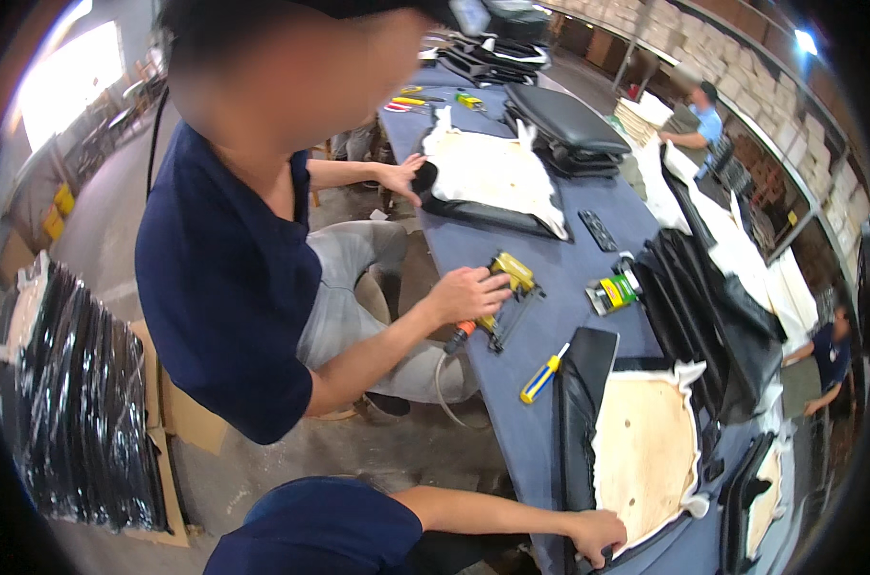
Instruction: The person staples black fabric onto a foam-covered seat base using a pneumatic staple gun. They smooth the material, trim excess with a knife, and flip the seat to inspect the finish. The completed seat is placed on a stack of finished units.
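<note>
At the bottom, my left hand (598,535) reaches in from a navy sleeve. Its fingers are curled over the near corner of a black cover (579,431), beside a pale wooden panel (646,446) with white fabric gathered along its edges. The panel lies face up on the cover. My right hand is out of view. Just beyond the cover, a blue and yellow screwdriver (544,376) lies on the blue table. Farther up, a seated co-worker rests one hand on a yellow staple gun (514,273) and the other at a second white-backed panel (497,172).
A green and yellow box (611,293) and a dark remote-like object (597,230) lie mid-table. Black covers (713,316) are heaped on the right, and black padded pieces (564,129) are stacked farther back. A wrapped stack (80,402) stands on the floor at left. Other people stand across the table.
</note>
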Action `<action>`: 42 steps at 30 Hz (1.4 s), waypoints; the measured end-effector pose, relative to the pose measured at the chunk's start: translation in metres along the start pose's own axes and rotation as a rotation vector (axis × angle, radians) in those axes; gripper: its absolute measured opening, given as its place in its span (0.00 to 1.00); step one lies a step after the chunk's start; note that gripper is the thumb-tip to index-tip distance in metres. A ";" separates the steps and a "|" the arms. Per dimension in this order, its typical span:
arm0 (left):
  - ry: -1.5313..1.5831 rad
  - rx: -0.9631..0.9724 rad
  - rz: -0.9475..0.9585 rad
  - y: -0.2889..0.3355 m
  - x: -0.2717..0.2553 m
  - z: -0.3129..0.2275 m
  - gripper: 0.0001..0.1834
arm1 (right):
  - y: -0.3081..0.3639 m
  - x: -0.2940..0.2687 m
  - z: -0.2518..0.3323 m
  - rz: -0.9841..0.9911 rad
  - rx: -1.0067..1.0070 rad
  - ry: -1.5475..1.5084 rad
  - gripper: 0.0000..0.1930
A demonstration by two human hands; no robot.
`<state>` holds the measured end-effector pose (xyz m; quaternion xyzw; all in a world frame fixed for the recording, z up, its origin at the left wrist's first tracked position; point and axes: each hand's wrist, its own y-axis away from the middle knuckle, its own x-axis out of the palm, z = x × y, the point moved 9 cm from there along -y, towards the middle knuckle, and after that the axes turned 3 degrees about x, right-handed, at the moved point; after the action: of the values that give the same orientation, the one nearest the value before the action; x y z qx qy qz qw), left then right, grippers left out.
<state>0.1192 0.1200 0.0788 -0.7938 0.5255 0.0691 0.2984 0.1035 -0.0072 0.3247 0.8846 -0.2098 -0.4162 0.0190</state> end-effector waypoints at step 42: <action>0.050 -0.148 0.055 0.025 -0.097 0.007 0.07 | 0.012 0.208 0.031 0.394 0.188 -1.033 0.21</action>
<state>0.0560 0.1937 0.1044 -0.8005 0.5476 0.0962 0.2237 0.1940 -0.0945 0.1557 0.5078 -0.3893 -0.7634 -0.0879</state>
